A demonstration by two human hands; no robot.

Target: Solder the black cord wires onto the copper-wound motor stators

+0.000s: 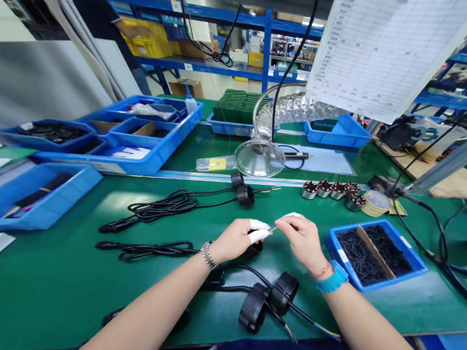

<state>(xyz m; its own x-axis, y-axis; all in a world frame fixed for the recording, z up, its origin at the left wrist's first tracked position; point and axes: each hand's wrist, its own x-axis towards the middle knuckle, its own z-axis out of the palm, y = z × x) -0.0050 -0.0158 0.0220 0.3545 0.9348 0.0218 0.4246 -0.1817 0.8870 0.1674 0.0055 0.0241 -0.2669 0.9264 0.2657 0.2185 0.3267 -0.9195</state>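
Observation:
Over the middle of the green bench, my left hand (pixel 240 239), with white finger cots, pinches the thin coloured wires (pixel 273 229) of a black cable. Close by on the right, my right hand (pixel 302 239) has its thumb and finger closed at the tips of those wires, also with a white finger cot. A black round cap partly shows beneath the left hand. Nearer to me lie two black ring-shaped caps (pixel 253 307) threaded on cables with bare coloured wire ends (pixel 327 332). Behind the left hand, a coiled black power cord (pixel 167 204) runs to two more caps (pixel 245 195).
Right of my hands stands a blue bin (pixel 375 255) of small black tubes, split by a cardboard divider. Several copper-wound motor stators (pixel 332 191) stand behind it. A clear fume-extraction hood (pixel 259 158) hangs mid-bench. Blue trays (pixel 155 158) fill the left side. A person's arm reaches a yellow crate (pixel 145 37).

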